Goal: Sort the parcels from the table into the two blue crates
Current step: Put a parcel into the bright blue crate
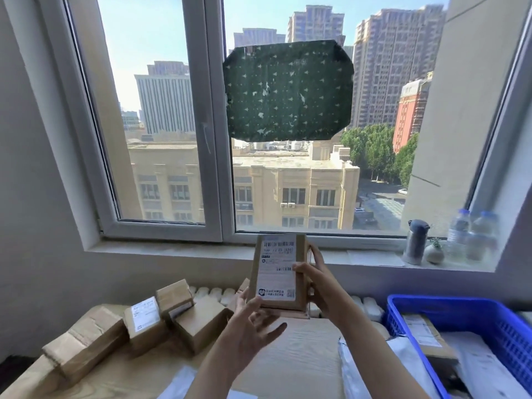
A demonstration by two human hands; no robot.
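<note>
- Two hands hold one cardboard parcel (277, 272) upright in the air, up and left of the blue crate (431, 305), with its white label (277, 266) facing the camera.
- The right hand (312, 279) pinches the parcel's edge nearer the crate, thumb on the label and fingers behind. The left hand (253, 323) props the lower far corner with its fingers spread.
- Step in hand, I judge: reading the label to choose a crate (the sorting rule is not shown).
- The next move calls for carrying it over the chosen crate's rim and lowering it in.
- Only one crate shows, and the frame cuts it off.
- The label text is too small to read.
- More boxes (138, 323) lie on the table (302, 355), well left of the crate.
</note>
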